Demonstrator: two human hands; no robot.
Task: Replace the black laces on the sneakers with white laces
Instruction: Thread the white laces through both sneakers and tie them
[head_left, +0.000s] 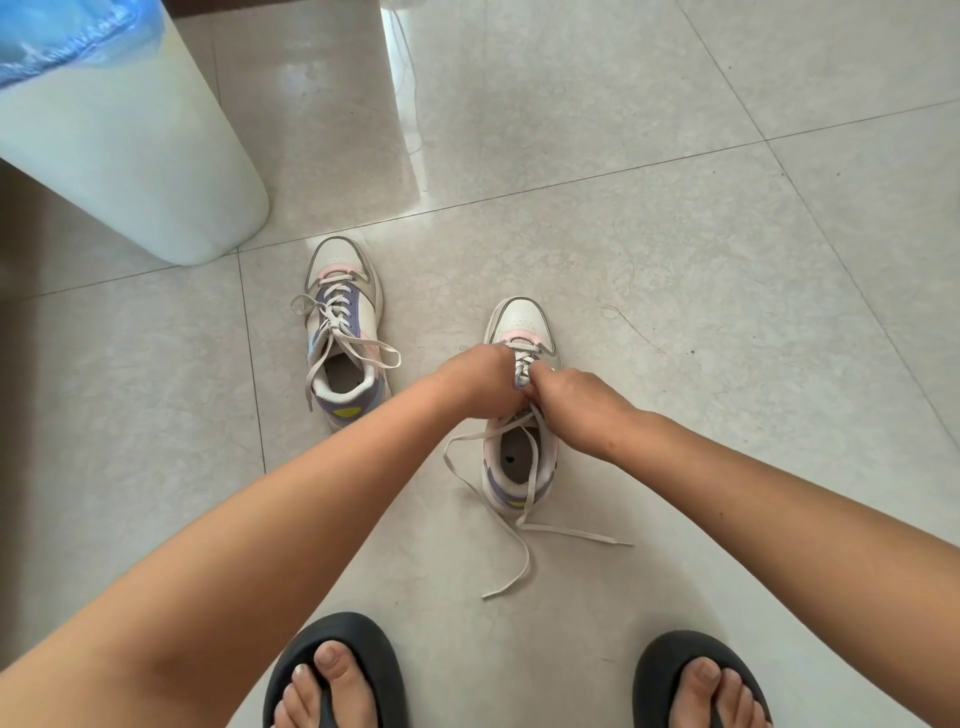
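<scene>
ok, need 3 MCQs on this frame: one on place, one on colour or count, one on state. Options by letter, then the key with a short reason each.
1. Where is the sneaker that both hands work on, against the other sneaker?
A. To its right, nearer the person
B. To its left, farther away
C. Stacked on top of it

2. What colour are the laces on both sneakers?
A. Black
B. Off-white
C. Red

3. How does the lace of the untouched sneaker lie?
A. Pulled out entirely
B. Tied in a tight bow
C. Threaded, ends loose

Key:
1 A: the left hand and right hand meet over the right sneaker, which lies right of and nearer than the left sneaker.
2 B: both the right sneaker's lace and the left sneaker's lace are off-white.
3 C: it crosses the eyelets, with its ends trailing loose.
</scene>
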